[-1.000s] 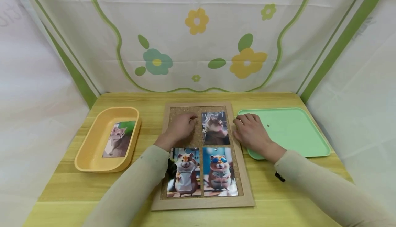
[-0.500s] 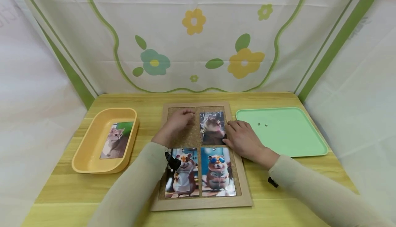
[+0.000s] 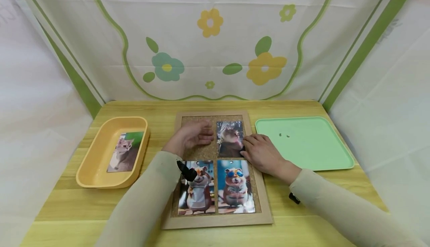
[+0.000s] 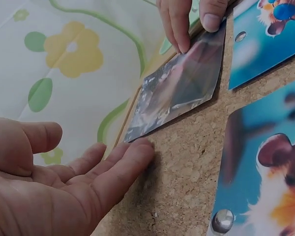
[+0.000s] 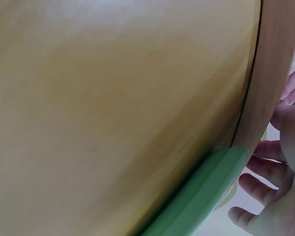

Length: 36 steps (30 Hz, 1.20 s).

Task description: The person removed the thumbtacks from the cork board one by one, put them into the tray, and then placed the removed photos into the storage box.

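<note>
A glossy cat photo [image 3: 229, 139] lies at the upper right of the framed cork board [image 3: 215, 222]. My left hand [image 3: 193, 136] hovers over the bare cork left of it, palm turned inward and fingers extended, holding nothing. In the left wrist view its fingertips reach near the photo's left corner. My right hand [image 3: 265, 154] rests on the board's right side, its thumb and straight fingers [image 4: 179, 29] touching the photo's right edge. Two hamster photos, one in an apron [image 3: 199, 193] and one in blue sunglasses [image 3: 236, 189], fill the lower half, each with a silver pin head at the top.
Left of the board stands a yellow basin [image 3: 92, 168] holding another cat photo [image 3: 124, 153]. A green tray [image 3: 315, 142] lies to the right, with two small metal pins [image 3: 284, 135] on it. A flowered white curtain [image 3: 209, 52] closes off the back.
My right hand has moved left from the tray's edge onto the photo's right edge, uncovering a second pin. My left hand's fingers have straightened and its palm has turned.
</note>
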Tool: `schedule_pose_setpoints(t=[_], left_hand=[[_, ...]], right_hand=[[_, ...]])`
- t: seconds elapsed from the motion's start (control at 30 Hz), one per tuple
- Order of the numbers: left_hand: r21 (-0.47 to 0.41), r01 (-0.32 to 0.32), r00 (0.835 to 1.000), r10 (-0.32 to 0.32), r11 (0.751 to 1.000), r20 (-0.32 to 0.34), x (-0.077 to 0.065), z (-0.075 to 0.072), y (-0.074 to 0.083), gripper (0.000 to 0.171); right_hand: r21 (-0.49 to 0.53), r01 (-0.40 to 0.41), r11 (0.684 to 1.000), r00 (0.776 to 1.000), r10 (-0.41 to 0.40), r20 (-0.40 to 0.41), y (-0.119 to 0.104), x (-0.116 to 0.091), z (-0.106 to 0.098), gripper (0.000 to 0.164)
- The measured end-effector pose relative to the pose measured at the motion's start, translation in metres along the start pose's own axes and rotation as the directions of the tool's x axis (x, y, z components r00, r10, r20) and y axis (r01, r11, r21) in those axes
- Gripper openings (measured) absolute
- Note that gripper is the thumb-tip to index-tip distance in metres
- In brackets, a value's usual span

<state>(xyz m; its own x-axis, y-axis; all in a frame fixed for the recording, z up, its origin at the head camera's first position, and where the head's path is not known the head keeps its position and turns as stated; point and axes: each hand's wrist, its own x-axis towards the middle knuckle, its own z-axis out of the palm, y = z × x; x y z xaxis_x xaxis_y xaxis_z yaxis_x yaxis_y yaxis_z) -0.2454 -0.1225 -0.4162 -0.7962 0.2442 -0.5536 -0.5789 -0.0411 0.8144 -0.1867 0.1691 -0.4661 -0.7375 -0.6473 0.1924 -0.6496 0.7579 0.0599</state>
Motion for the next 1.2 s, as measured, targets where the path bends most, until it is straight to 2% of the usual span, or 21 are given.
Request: schedule_pose_setpoints(t=[0.3,0.57,0.67,0.93,1.07,1.2], left_hand=[[-0.055,0.025,0.999,-0.022,0.998,0.049,0.001,0.001,-0.001,0.057],[-0.074,0.034,0.998,-0.031,0.997,0.047,0.004,0.005,-0.003,0.059],[-0.043,0.029,0.999,-0.028,0.999,0.041,0.006,0.006,-0.002,0.058],[0.118,-0.012,0.999,0.008,0.993,0.034,0.012,0.012,-0.002,0.05],[0.138,-0.031,0.999,0.026,0.99,0.041,0.016,0.013,-0.005,0.046],[0.115,-0.031,0.997,0.023,0.993,0.072,0.021,0.015,-0.008,0.039]], right_hand=[[0.006,-0.018,1.0,1.0,0.018,0.004,0.0,-0.001,0.002,0.049],[0.002,-0.017,1.0,1.0,0.017,-0.004,-0.001,-0.001,0.003,0.047],[0.007,-0.018,1.0,1.0,0.018,-0.006,-0.001,-0.001,0.003,0.047],[0.023,-0.02,1.0,1.0,0.02,-0.001,-0.002,-0.002,0.002,0.047],[0.027,-0.018,0.999,1.0,0.018,-0.006,-0.002,-0.002,0.002,0.046],[0.032,-0.018,0.999,1.0,0.018,-0.009,-0.001,-0.002,0.002,0.046]])
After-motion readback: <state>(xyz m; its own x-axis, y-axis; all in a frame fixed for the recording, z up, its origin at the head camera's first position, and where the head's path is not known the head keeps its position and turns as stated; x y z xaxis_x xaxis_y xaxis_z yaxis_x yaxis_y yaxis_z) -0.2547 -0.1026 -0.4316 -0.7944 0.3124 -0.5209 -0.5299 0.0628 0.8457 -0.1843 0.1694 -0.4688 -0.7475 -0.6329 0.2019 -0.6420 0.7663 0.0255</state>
